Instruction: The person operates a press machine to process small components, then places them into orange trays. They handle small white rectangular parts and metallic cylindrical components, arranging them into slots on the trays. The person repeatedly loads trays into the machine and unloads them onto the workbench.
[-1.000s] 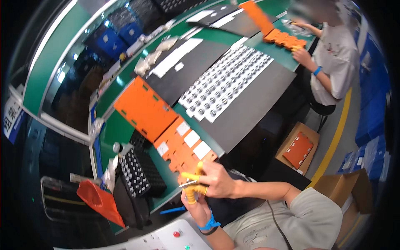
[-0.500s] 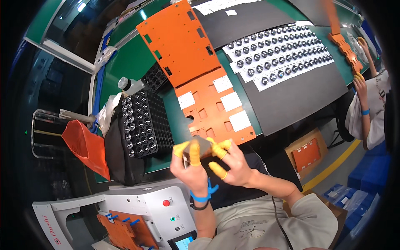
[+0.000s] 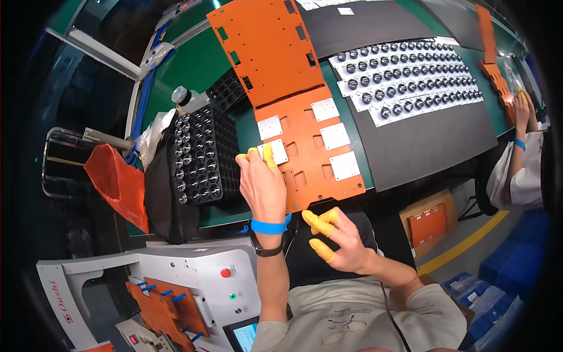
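My left hand [image 3: 263,182] reaches over the left side of an orange hinged fixture [image 3: 302,155]. Its yellow finger cots rest on the edge of a white square plate [image 3: 274,150] in a left-hand recess; the thumb is hidden. Other white plates lie in the fixture: one [image 3: 270,127] just beyond, and three in the right column, the nearest [image 3: 345,166] among them. The fixture's orange lid [image 3: 267,53] is folded back, away from me. My right hand [image 3: 346,243] hovers before the fixture's near edge, cot-covered thumb and forefinger apart, nothing visible between them.
Black trays of round lens-like parts [image 3: 196,158] stand left, beside a bottle [image 3: 183,95]. White strips with rows of black round parts [image 3: 410,76] lie on a dark mat [image 3: 422,138] to the right. A co-worker's hands [image 3: 522,108] are far right. A grey machine [image 3: 205,276] stands near left.
The plate held between both hands has gone down into the fixture's left column with my left hand. My right hand has drawn away rightward. The co-worker's orange lid has come into clearer view.
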A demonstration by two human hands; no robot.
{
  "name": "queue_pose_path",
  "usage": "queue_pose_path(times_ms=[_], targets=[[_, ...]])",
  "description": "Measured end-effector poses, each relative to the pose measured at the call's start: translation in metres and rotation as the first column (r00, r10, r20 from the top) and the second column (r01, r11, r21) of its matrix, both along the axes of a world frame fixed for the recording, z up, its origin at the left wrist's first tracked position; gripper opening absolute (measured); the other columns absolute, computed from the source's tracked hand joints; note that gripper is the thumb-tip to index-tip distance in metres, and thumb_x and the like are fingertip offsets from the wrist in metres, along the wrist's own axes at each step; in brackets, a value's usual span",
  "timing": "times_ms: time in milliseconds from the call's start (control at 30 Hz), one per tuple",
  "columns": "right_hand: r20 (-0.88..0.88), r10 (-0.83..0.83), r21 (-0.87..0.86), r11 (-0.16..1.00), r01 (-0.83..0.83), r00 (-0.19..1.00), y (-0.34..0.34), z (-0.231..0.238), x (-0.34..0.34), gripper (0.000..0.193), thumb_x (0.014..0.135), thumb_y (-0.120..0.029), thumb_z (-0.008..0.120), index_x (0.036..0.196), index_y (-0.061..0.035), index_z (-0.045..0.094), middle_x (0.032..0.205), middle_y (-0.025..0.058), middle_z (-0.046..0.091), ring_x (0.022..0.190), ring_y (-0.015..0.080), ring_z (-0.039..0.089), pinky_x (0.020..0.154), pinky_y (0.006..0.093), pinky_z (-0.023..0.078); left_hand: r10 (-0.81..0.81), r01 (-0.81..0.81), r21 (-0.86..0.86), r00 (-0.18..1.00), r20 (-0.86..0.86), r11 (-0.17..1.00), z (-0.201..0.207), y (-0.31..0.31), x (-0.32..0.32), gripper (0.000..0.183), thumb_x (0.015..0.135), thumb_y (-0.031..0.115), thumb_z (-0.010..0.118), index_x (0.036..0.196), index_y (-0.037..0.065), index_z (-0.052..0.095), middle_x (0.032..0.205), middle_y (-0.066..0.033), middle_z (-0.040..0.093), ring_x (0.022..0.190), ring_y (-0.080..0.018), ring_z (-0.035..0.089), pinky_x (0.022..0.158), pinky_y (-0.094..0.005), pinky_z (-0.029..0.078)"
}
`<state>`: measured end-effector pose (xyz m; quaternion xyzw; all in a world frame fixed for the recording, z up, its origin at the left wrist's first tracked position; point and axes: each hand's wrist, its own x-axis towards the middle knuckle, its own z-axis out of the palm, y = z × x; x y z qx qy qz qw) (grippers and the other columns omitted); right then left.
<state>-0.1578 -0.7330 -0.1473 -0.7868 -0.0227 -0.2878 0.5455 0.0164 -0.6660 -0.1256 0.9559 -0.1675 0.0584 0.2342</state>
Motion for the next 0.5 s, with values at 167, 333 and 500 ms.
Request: queue_pose_path(times_ms=[167,333,500], targets=[[-0.021,0.121,0.022,0.992,-0.121,0.992,0.013,-0.008,-0.012,0.053,0.077,-0.003,0.074,0.127,0.0053,0.058,0.091,0.0136,0.056,0.076,0.0283,0.052,0.067,0.0347,0.047,-0.024,0.024,0.012,1.000,-0.013,1.000,-0.003,0.007,0.017,0.027,0.095,0.023,0.058,0.097,-0.004,0.059,0.097,-0.0228,0.058,0.086,-0.0422,0.062,0.071,-0.0491,0.049],[-0.045,0.175,0.065,0.983,-0.172,0.984,0.022,-0.011,-0.017,0.049,0.078,-0.003,0.074,0.124,0.0061,0.060,0.091,0.0139,0.056,0.076,0.0281,0.051,0.067,0.0350,0.047,-0.030,0.030,-0.004,0.987,-0.161,1.000,-0.006,0.012,0.021,0.033,0.094,0.028,0.060,0.097,-0.004,0.065,0.099,-0.0220,0.064,0.090,-0.0424,0.063,0.074,-0.0491,0.049],[-0.041,0.196,0.066,0.979,-0.193,0.980,0.032,-0.013,-0.017,0.047,0.078,-0.003,0.073,0.123,0.0061,0.061,0.090,0.0136,0.056,0.075,0.0277,0.051,0.066,0.0350,0.047,0.005,-0.016,-0.047,0.971,-0.240,0.999,-0.011,0.010,0.019,0.038,0.093,0.033,0.061,0.097,-0.004,0.067,0.096,-0.0246,0.067,0.089,-0.0433,0.064,0.075,-0.0490,0.050]])
